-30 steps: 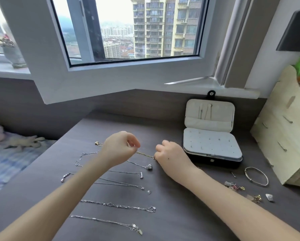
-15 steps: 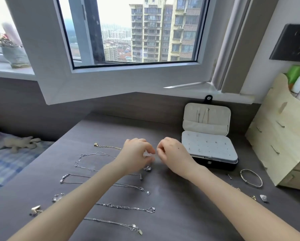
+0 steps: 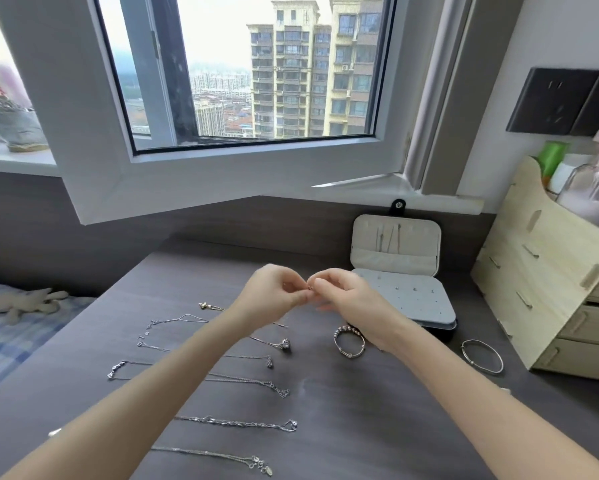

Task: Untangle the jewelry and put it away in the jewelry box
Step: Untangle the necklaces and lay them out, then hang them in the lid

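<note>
On the desk (image 3: 360,427), jewelry box (image 3: 395,262) stands open — studs (image 3: 397,288) below, chains (image 3: 390,239) above.

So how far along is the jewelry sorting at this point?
Partly done. Several chains lie untangled in separate rows on the table, and a few hang in the open jewelry box lid. Left hand and right hand together pinch a small silver piece. Remaining: the rows, beaded bracelet and bangle are all outside the box.

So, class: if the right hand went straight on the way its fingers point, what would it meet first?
Probably the left hand: the right hand points leftward at it, both pinching a small jewelry piece between them, fingertips seemingly almost touching.
</note>
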A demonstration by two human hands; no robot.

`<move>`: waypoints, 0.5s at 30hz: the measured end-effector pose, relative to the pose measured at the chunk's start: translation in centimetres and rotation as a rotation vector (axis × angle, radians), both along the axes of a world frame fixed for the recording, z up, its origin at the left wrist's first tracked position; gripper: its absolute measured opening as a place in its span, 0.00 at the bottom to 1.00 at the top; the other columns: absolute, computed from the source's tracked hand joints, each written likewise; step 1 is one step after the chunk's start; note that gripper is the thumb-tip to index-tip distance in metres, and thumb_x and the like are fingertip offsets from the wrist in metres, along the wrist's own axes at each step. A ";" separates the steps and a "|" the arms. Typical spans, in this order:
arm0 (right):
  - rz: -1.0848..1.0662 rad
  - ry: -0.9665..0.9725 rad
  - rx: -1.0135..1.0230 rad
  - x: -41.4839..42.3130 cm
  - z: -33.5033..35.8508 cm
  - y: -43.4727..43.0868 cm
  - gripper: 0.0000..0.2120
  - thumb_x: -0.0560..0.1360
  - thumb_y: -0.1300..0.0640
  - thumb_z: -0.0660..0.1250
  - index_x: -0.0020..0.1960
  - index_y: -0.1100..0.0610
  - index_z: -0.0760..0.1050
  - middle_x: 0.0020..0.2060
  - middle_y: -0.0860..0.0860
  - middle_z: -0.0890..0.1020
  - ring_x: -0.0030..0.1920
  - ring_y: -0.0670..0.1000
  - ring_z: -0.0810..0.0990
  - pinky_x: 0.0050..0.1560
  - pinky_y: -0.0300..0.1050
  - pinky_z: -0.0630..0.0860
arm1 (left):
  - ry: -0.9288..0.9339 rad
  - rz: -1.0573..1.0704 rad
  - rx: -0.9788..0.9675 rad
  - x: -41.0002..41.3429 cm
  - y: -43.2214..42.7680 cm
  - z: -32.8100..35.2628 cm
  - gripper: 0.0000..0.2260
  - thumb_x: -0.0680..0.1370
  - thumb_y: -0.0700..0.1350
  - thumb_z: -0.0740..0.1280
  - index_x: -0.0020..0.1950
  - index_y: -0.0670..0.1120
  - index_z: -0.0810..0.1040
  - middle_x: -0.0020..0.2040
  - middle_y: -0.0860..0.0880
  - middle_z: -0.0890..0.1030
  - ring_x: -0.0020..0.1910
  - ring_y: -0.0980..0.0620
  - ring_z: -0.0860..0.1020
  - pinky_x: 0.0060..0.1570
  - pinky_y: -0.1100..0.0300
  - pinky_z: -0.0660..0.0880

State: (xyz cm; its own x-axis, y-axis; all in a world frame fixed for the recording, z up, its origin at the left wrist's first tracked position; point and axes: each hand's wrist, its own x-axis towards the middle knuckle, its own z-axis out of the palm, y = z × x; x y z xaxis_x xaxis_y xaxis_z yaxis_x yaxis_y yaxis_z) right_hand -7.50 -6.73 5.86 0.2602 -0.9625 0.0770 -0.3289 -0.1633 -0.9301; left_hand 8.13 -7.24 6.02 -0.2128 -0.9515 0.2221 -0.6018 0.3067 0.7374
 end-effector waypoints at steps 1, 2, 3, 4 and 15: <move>0.028 -0.106 0.067 -0.3 0.0 0.3 0.09 0.78 0.59 0.62 0.56 0.59 0.75 0.49 0.54 0.82 0.48 0.48 0.79 0.54 0.45 0.76 | 0.017 -0.002 0.026 0.1 0.0 0.6 0.06 0.73 0.46 0.73 0.40 0.43 0.82 0.31 0.54 0.80 0.28 0.63 0.74 0.28 0.70 0.67; 0.064 -0.172 0.105 -0.5 0.0 0.6 0.11 0.77 0.61 0.64 0.59 0.60 0.73 0.50 0.54 0.82 0.49 0.49 0.80 0.55 0.47 0.76 | 0.016 -0.011 0.043 0.1 0.1 1.2 0.06 0.73 0.46 0.72 0.40 0.43 0.82 0.29 0.56 0.78 0.26 0.64 0.72 0.27 0.71 0.64; 0.101 -0.194 0.111 -0.6 0.0 0.8 0.14 0.75 0.64 0.65 0.60 0.60 0.73 0.49 0.54 0.82 0.49 0.50 0.80 0.56 0.47 0.76 | -0.001 -0.028 0.057 0.1 0.1 1.7 0.06 0.73 0.46 0.72 0.40 0.43 0.82 0.28 0.56 0.77 0.26 0.64 0.71 0.27 0.70 0.64; 0.131 -0.186 0.092 -0.7 0.0 0.9 0.14 0.74 0.67 0.66 0.59 0.60 0.75 0.47 0.53 0.83 0.48 0.49 0.80 0.55 0.45 0.76 | -0.032 -0.050 0.071 0.1 0.2 2.2 0.06 0.73 0.46 0.72 0.39 0.44 0.82 0.28 0.56 0.77 0.27 0.62 0.70 0.28 0.68 0.63; -0.019 0.007 -0.149 -1.9 4.4 1.6 0.03 0.72 0.62 0.69 0.40 0.60 0.81 0.35 0.53 0.82 0.37 0.45 0.78 0.45 0.40 0.74 | -0.378 -0.139 -0.169 -0.4 0.9 6.6 0.06 0.76 0.48 0.68 0.42 0.47 0.79 0.34 0.56 0.74 0.33 0.56 0.71 0.31 0.70 0.65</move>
